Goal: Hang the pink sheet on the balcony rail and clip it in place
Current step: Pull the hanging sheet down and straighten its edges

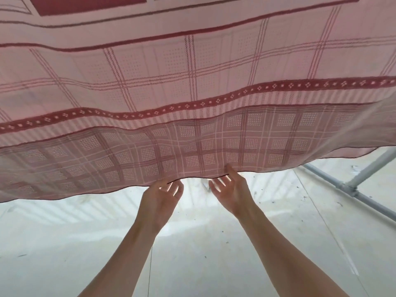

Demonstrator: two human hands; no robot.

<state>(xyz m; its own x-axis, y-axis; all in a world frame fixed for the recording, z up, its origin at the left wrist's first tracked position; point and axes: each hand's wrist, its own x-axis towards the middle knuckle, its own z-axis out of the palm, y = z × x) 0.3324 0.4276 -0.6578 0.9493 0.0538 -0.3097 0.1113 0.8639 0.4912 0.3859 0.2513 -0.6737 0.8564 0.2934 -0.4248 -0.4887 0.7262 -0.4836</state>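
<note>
Head view, one frame. Item: pink sheet (192, 86), checked weave with dark red bands and a row of small diamond motifs; spread wide across the upper half of the picture, its lower hem hanging in a wavy line, the bottom strip doubled so that the pattern shows through. Hands: left hand (162, 196) and right hand (230, 189), both bare, reaching up to the hem near its middle, close together but apart. Fingers of both loosely spread, tips at the cloth edge; the right fingers touch the hem, and no firm pinch can be made out on either. Below: pale concrete floor (85, 243). Right side: grey metal pipe frame (351, 187), jointed.
</note>
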